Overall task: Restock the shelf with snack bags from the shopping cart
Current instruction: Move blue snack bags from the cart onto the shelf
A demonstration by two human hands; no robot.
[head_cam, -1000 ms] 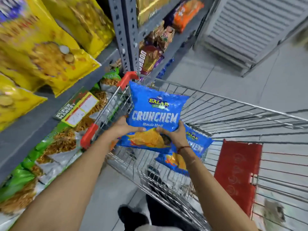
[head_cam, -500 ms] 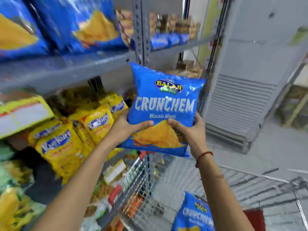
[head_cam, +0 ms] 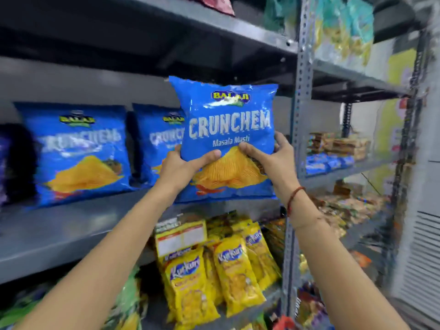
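Grey shelf behind, left hand and right hand clasp an upright, glossy blue Crunchem bag

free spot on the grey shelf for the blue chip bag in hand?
Bare grey metal shelf right of the second standing blue Crunchem bag, up to the perforated steel upright, behind the held blue Crunchem bag. Left is taken by the first standing bag. Yellow Kurkure packs crowd the shelf below.

Grey perforated steel upright post rising between two bays of grey metal shelving. White louvred panel at lower right edge. Pale wall behind, evenly lit.
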